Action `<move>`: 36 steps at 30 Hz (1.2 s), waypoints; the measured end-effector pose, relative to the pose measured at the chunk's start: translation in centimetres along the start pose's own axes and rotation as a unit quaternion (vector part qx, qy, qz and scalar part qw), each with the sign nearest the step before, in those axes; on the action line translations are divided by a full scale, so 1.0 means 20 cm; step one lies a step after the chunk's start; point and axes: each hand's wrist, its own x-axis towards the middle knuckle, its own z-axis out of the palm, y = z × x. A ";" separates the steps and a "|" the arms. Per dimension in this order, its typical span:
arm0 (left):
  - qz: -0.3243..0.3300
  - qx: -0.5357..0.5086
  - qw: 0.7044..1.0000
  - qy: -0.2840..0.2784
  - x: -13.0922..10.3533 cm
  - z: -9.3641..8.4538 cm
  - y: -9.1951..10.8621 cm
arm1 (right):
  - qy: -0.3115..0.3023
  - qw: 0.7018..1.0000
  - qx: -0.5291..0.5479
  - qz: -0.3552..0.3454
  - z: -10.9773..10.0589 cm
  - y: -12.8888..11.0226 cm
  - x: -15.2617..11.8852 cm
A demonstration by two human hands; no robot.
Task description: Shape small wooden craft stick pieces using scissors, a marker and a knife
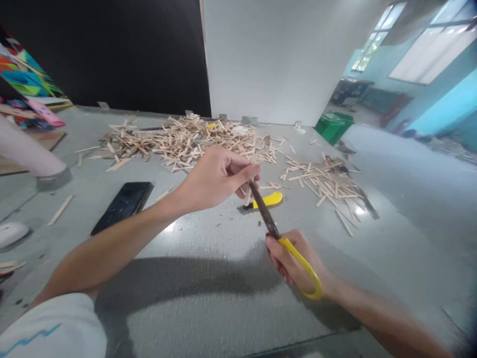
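Observation:
My right hand is closed round the yellow handles of a pair of scissors. The dark blades slant up and away to the left, and their tips meet my left hand. That hand pinches a thin wooden strip between thumb and fingers; part of the strip is hidden behind the fingers. Just beyond the blades lies a yellow-handled tool with a dark end, flat on the grey table. Whether the blades are touching the strip I cannot tell.
A wide heap of wooden strips spreads along the black and white panels at the back. Another scatter of strips lies to the right. On the left are a black phone and a white mouse. A green bin stands beyond.

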 end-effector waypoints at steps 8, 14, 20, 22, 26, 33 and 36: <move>0.051 0.035 0.998 0.024 -0.02 0.02 -0.01 | 0.005 1.000 -0.008 -0.005 0.01 -0.01 0.00; 0.079 0.112 0.990 0.029 -0.03 0.00 0.00 | -0.002 0.999 -0.008 0.035 0.01 -0.02 -0.01; 0.102 0.163 0.981 0.032 -0.02 -0.01 -0.02 | -0.040 0.998 0.033 0.046 0.00 -0.06 -0.02; 0.103 0.167 0.980 0.028 -0.01 -0.01 -0.03 | -0.064 0.996 0.053 0.040 -0.01 -0.06 -0.02; 0.108 0.193 0.975 0.015 -0.01 -0.02 -0.01 | -0.115 0.988 0.094 0.036 -0.04 -0.04 -0.02; 0.074 0.192 0.979 -0.016 0.00 -0.05 0.00 | -0.136 0.978 0.146 0.063 -0.05 -0.02 -0.02; 0.022 0.111 0.993 -0.029 0.02 -0.06 -0.02 | -0.102 0.987 0.118 0.020 -0.04 -0.05 -0.01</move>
